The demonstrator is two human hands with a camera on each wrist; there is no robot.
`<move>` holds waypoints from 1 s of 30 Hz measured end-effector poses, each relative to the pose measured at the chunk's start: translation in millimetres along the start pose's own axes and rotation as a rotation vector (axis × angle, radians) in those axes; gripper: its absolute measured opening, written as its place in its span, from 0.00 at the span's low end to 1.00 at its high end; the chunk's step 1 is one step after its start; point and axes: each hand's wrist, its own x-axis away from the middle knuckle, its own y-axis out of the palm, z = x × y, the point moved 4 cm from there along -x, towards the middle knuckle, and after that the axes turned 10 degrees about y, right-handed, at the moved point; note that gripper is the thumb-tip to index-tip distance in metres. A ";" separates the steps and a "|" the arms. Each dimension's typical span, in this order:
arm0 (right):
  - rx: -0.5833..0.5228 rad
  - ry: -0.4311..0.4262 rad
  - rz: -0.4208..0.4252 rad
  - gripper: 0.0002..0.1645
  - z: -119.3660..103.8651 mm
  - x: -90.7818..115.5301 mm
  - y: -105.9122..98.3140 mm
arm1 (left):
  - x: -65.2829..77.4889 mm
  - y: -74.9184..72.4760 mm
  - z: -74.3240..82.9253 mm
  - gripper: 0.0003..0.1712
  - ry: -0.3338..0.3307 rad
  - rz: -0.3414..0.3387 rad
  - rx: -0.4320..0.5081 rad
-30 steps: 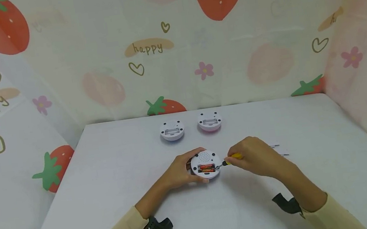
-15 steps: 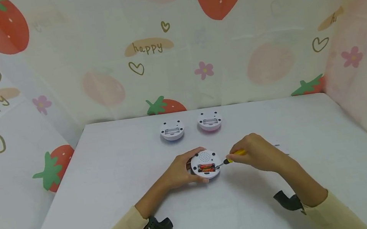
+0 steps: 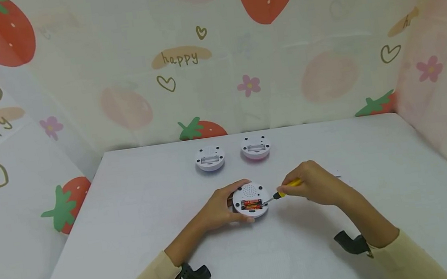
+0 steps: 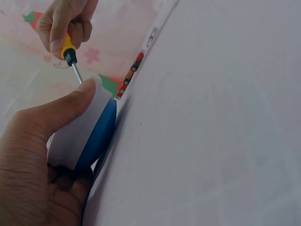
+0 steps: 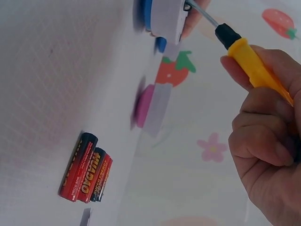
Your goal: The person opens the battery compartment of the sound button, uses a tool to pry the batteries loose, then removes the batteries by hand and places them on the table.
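Note:
My left hand (image 3: 217,208) grips a round white device (image 3: 250,191) from its left, with thumb and fingers spread around the rim. Its underside faces up, showing small speaker holes and a battery bay with red batteries (image 3: 251,205) in it. The left wrist view shows the device's blue lower side (image 4: 99,134) close to the table. My right hand (image 3: 314,185) holds a screwdriver (image 5: 251,61) by its yellow and black handle. The screwdriver's metal shaft slants down to the right end of the bay; exactly what its tip touches is too small to tell.
Two similar devices, one plain-looking (image 3: 210,158) and one pink-sided (image 3: 256,148), lie underside up at the back with vacant battery bays. Several loose batteries (image 5: 87,169) lie on the white table (image 3: 148,182) near my right hand. A strawberry-print cloth (image 3: 283,79) hangs behind.
My right hand has shifted slightly up and to the right, showing more of the screwdriver's handle and shaft. Its tip stays at the bay. The left hand and device hold still.

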 end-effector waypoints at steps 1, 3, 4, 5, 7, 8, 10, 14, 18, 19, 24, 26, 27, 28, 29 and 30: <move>-0.004 0.002 -0.001 0.10 0.5 -0.2 0.0 | 0.1 0.0 0.0 0.58 -0.001 0.000 0.001; -0.009 -0.002 0.001 0.09 1.4 -0.6 -0.3 | 0.2 0.0 -0.1 0.57 -0.001 0.001 0.006; -0.011 -0.010 0.002 0.09 1.5 -0.8 -0.6 | 0.1 0.0 -0.3 0.57 0.001 0.002 0.010; -0.011 -0.018 0.003 0.09 1.9 -1.0 -0.7 | 0.1 0.0 -0.6 0.57 0.001 0.002 0.015; -0.015 -0.034 0.005 0.08 3.0 -1.5 -0.8 | -0.1 0.1 -1.1 0.56 0.003 0.004 0.023; -0.017 -0.039 0.006 0.08 4.0 -1.8 -1.0 | -0.1 0.1 -1.1 0.56 0.003 0.004 0.025; -0.019 -0.042 0.008 0.08 6.0 -2.7 -1.2 | -0.1 0.2 -0.9 0.57 0.002 0.003 0.027; -0.022 -0.009 0.006 0.08 12.3 -5.5 -0.8 | 0.1 0.2 -0.1 0.57 0.004 0.001 0.019; -0.039 0.024 -0.015 0.07 16.9 -7.9 0.4 | 0.2 0.0 -0.6 0.57 0.007 0.001 0.015; -0.044 0.028 -0.019 0.07 17.3 -8.3 0.6 | 0.2 -0.1 -0.6 0.57 0.006 0.001 0.015; -0.048 0.024 -0.028 0.09 17.3 -8.5 -0.2 | 0.4 -0.2 -0.3 0.56 0.006 0.002 0.024; -0.045 0.022 -0.028 0.10 17.3 -8.3 -0.8 | 0.3 -0.3 -0.3 0.57 0.005 0.004 0.024; -0.045 0.021 -0.027 0.10 17.5 -8.4 -1.1 | 0.2 -0.3 -0.2 0.57 0.006 0.004 0.024; -0.043 0.026 -0.027 0.10 17.6 -8.4 -1.2 | 0.1 -0.3 -0.3 0.57 0.006 0.004 0.023; -0.041 0.030 -0.027 0.10 17.7 -8.4 -1.4 | 0.1 -0.2 -0.4 0.57 0.008 0.004 0.022; -0.039 0.031 -0.027 0.11 17.8 -8.4 -1.6 | 0.0 -0.1 -0.7 0.57 0.010 0.003 0.022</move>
